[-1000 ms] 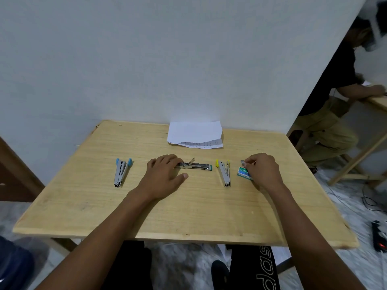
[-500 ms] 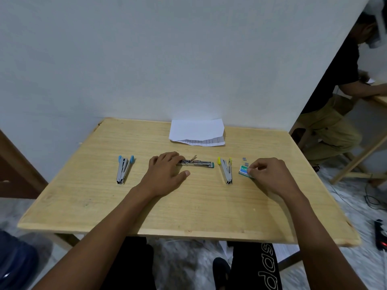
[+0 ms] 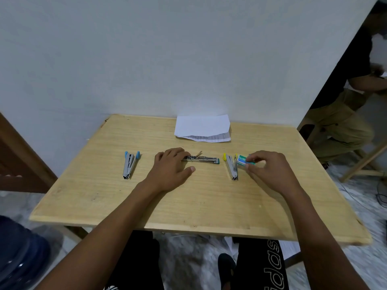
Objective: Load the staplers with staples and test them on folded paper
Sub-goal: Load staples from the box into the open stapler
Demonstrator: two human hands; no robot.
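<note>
Three staplers lie in a row on the wooden table [image 3: 209, 206]. The blue-tipped stapler [image 3: 129, 165] is at the left, untouched. The green-tipped stapler [image 3: 202, 159] lies opened flat in the middle; my left hand [image 3: 170, 169] rests on its left end with fingers laid over it. The yellow-tipped stapler [image 3: 231, 166] lies right of centre. My right hand [image 3: 270, 171] pinches a small green and white staple box [image 3: 243, 160] just above the table, close to the yellow stapler. Folded paper [image 3: 202, 127] lies at the table's far edge against the wall.
A white wall rises right behind the table. Another person sits at a second wooden table [image 3: 364, 164] at the far right. A blue water bottle [image 3: 18, 254] stands on the floor at the lower left. Cables lie on the floor at the right.
My right hand has picked up the staple box and carried it left, next to the yellow stapler. My left hand has stayed on the green-tipped stapler.
</note>
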